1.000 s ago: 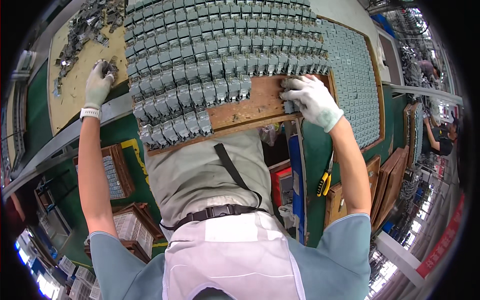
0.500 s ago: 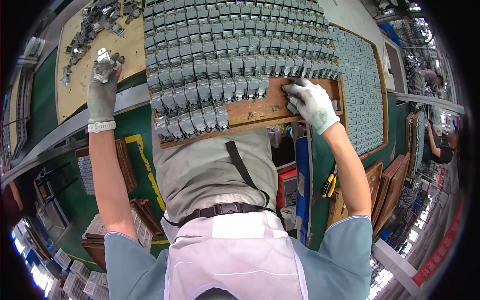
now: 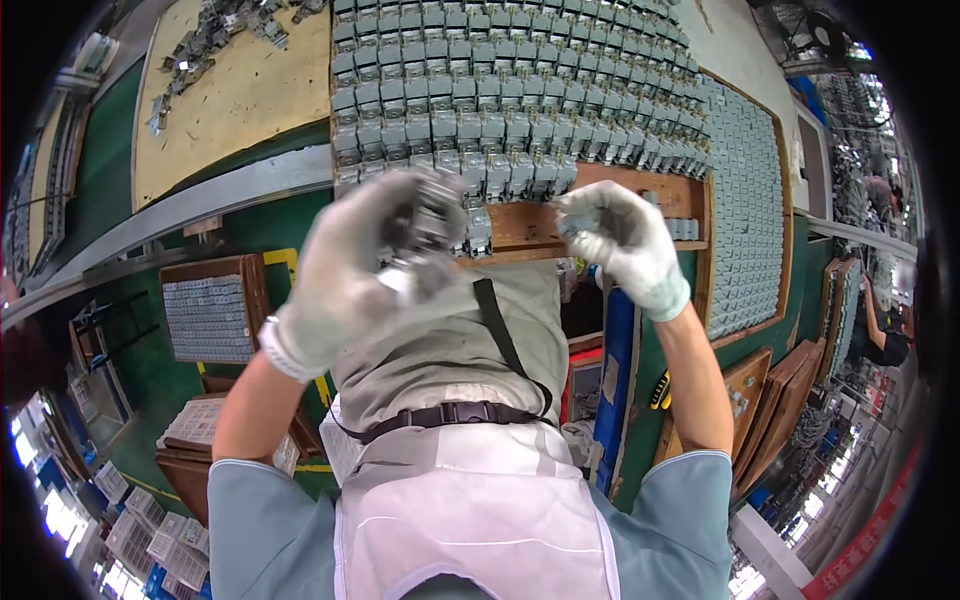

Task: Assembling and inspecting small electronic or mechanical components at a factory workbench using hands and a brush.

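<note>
My left hand [image 3: 340, 265], in a white glove with a white band at the wrist, is raised over the near left part of the wooden tray [image 3: 520, 228]. Its fingers curl round shiny metal parts [image 3: 432, 222], smeared by motion. Between the thumb and fingers of my gloved right hand [image 3: 640, 245] is a small grey block [image 3: 578, 222]. This hand hovers above the tray's bare wooden strip. Rows of grey housings with metal fittings [image 3: 480, 100] fill most of the tray. A few loose grey blocks [image 3: 683, 229] lie at its right end.
A pale board [image 3: 250, 100] at the far left carries a heap of metal parts [image 3: 215, 40]. A second tray of grey blocks [image 3: 745, 200] stands to the right. Yellow-handled pliers [image 3: 660, 390] hang beside a blue panel [image 3: 615, 380]. A person [image 3: 885, 320] is at the far right.
My left hand has come from the board at the left to the tray's front, carrying metal parts. My right hand has lifted a grey block and turned towards the left hand.
</note>
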Available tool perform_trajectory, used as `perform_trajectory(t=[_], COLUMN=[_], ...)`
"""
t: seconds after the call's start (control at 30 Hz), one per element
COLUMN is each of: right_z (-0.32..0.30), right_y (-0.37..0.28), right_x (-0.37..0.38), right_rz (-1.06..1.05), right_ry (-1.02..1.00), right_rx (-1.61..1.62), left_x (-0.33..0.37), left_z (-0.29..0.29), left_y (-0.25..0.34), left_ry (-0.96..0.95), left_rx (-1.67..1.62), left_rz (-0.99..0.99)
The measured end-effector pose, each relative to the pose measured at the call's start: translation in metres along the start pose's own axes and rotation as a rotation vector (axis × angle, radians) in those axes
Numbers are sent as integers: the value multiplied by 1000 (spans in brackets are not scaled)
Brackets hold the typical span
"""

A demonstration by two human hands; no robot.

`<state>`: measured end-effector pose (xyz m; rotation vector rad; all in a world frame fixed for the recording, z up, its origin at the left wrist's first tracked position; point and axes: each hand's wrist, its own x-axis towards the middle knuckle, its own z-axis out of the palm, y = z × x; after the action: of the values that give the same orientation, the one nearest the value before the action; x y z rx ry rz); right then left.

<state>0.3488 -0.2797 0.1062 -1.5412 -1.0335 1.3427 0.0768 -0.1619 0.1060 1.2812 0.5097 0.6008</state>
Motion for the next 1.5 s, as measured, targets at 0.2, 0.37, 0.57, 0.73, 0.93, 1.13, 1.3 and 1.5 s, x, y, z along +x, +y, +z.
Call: perform_trajectory(t=[0.2, 0.37, 0.57, 0.73, 0.93, 1.13, 1.3, 1.5], right_z=[45, 51, 50, 54, 57, 65, 51, 48], right_y=[2, 4, 2, -11, -2, 12, 8, 17], right_x=[3, 8, 6, 3, -3, -4, -11, -15], right_rz=[-140, -169, -363, -329, -279, -418, -374, -464], right_ry=[88, -31, 95, 55, -18, 165, 27, -11], right_rx=[137, 446, -131, -343, -443, -338, -503, -581], left_x=[4, 6, 8, 11, 21, 25, 20, 17], left_z=[34, 34, 41, 38, 17, 16, 18, 25], left_y=[-22, -35, -17, -10, -17, -3, -4, -13], left_ry=[56, 107, 84, 20, -200, -287, -325, -345], left_rx=[105, 257, 513, 634, 690, 743, 684, 690], left_rz=[-173, -134, -129, -80, -34, 44, 68, 110])
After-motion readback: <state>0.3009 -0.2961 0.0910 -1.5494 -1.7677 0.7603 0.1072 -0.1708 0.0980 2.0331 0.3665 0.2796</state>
